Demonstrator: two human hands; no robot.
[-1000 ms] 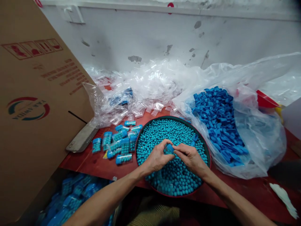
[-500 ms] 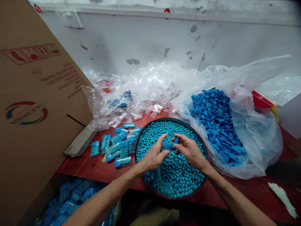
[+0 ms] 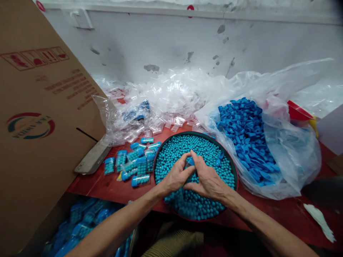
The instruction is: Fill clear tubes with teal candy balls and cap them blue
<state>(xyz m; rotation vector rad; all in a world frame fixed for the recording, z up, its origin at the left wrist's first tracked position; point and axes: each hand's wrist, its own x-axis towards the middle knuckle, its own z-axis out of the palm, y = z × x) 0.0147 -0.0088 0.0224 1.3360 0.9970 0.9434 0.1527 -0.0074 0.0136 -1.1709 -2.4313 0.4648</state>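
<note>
Both hands meet above a round basin [image 3: 235, 175] filled with teal beads [image 3: 184, 141]. My left hand [image 3: 175, 175] pinches a small blue plastic cap [image 3: 190, 162], mostly hidden by fingers. Against the same cap closes my right hand [image 3: 207, 176], its index fingertip touching the left fingertips and its thumb lower down; its exact grip is partly hidden. Another blue plastic piece [image 3: 219, 159] lies on the beads right of the hands. A clear container [image 3: 186, 207] seems to rest on the beads near the front rim.
Filled bead bottles [image 3: 140, 180] with blue caps lie left of the basin. More fill a box [image 3: 80, 228] below. Right stands a plastic bag [image 3: 294, 153] of blue caps [image 3: 246, 139]. Clear packaging [image 3: 174, 92] lines the wall; a large carton [image 3: 34, 96] stands left.
My right hand has moved left and closed in against my left hand, over the blue piece. The blue piece on the beads at right shows more plainly now.
</note>
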